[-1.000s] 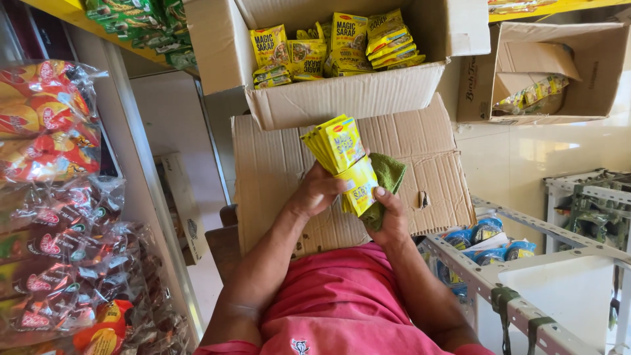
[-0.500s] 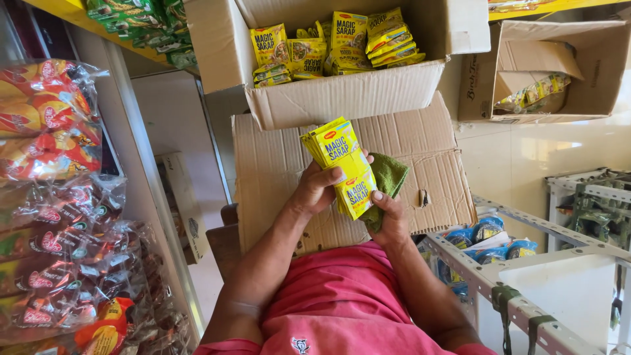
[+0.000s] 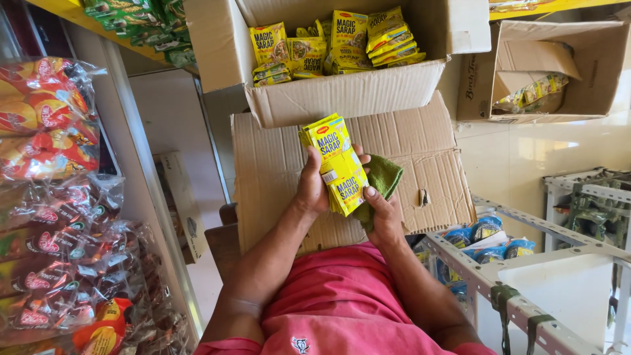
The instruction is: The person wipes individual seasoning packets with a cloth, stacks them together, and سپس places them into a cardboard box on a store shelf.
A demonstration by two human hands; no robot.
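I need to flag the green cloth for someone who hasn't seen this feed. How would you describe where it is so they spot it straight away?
Start at the flattened brown cardboard sheet below the open carton of yellow sachets. Over it, the left hand and right hand grip a stack of yellow sachets. The folded green cloth sits behind that stack against the right hand, the only soft, unprinted thing there.

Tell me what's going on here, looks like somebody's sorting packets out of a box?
A person in a red shirt holds a stack of yellow sachets in both hands. The left hand grips the stack's side; the right hand supports its lower end and also holds a green cloth. Just beyond stands an open cardboard box with more of the same sachets inside, resting on a flattened carton.
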